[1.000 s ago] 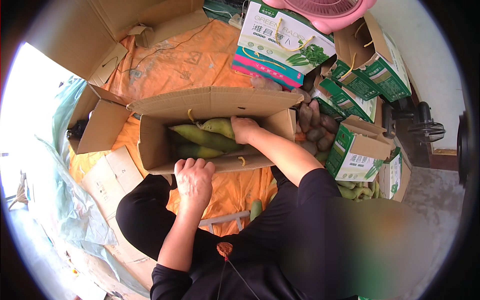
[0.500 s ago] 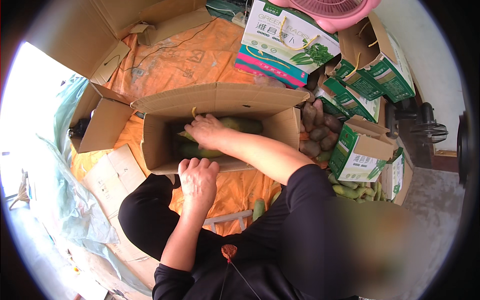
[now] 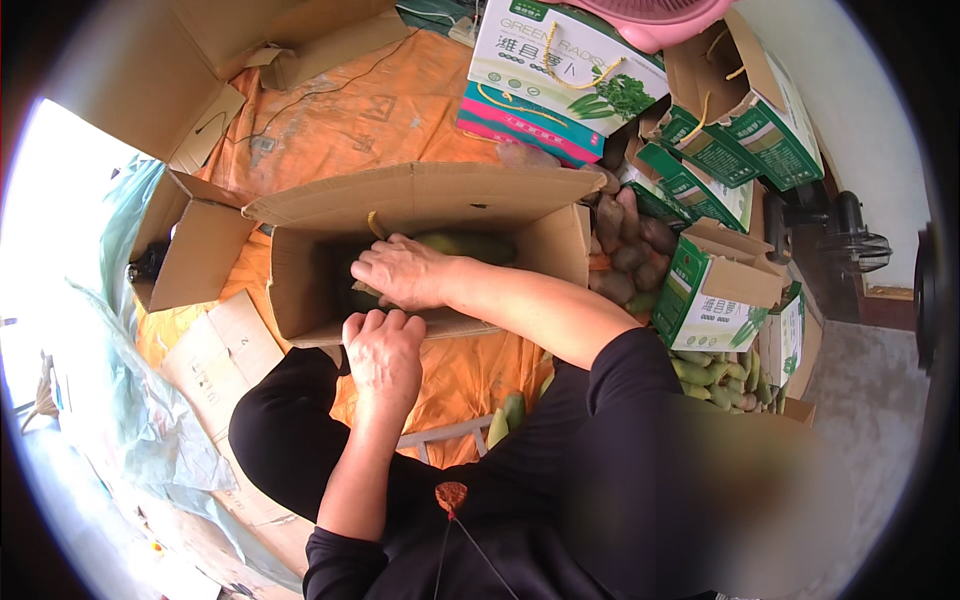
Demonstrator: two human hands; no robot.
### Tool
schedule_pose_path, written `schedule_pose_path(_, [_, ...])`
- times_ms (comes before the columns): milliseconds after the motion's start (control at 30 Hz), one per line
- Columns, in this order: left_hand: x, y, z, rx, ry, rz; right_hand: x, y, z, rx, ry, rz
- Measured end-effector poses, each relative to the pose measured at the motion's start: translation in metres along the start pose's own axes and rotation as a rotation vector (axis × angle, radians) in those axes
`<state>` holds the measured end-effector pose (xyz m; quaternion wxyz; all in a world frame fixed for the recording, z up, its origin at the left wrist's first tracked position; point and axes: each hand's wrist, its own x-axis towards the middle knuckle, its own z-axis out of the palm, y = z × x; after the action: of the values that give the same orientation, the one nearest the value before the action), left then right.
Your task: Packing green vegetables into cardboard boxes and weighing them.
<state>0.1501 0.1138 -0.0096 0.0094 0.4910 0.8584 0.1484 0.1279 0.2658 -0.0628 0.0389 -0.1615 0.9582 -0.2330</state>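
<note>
An open cardboard box [image 3: 420, 192] stands in front of me, with long green radishes [image 3: 468, 247] lying inside. My right hand [image 3: 404, 272] reaches into it, fingers bent around a radish near the left end; the palm hides most of that radish. A pale tip shows under the fingertips. Over the box's near edge curl the fingers of my left hand [image 3: 383, 352], gripping the cardboard. A yellow cord handle [image 3: 376, 225] sticks out at the far wall, just beyond my right hand.
Reddish-brown tubers [image 3: 630, 257] lie right of the box, beside green-and-white cartons [image 3: 712, 290]. More green radishes [image 3: 715, 376] are heaped at the right. A smaller open box [image 3: 205, 245] stands left. Orange sheeting [image 3: 340, 120] covers the floor; a pink basin [image 3: 650, 22] sits far right.
My right hand has moved slightly nearer inside the box and now covers the radish by the near wall. My left hand keeps its hold on the edge. The whole view has shifted slightly.
</note>
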Motion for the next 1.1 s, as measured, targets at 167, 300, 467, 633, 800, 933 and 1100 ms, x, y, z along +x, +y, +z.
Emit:
schedule_pose_path(167, [0.000,0.000,-0.002,0.056,-0.066,-0.008,-0.007,-0.016,-0.040,0.128,0.160,0.047])
schedule_pose_path(300, [0.001,0.000,-0.002,0.057,-0.044,0.003,-0.016,-0.024,-0.060,0.083,0.044,0.108])
schedule_pose_path(467, [0.002,0.005,-0.003,0.053,-0.029,0.022,-0.031,-0.016,-0.041,-0.028,-0.381,0.311])
schedule_pose_path(633, [-0.002,0.005,0.002,0.068,-0.038,0.051,-0.061,-0.014,-0.097,0.195,0.062,0.358])
schedule_pose_path(800, [-0.003,0.003,0.003,0.132,-0.042,0.055,-0.144,-0.023,-0.154,0.487,0.389,0.510])
schedule_pose_path(933, [-0.003,0.006,0.001,0.131,-0.039,0.048,-0.236,-0.027,-0.142,0.604,0.658,0.697])
schedule_pose_path(1100, [0.000,0.013,0.000,0.150,-0.101,0.043,-0.349,-0.033,-0.046,0.538,0.741,1.116])
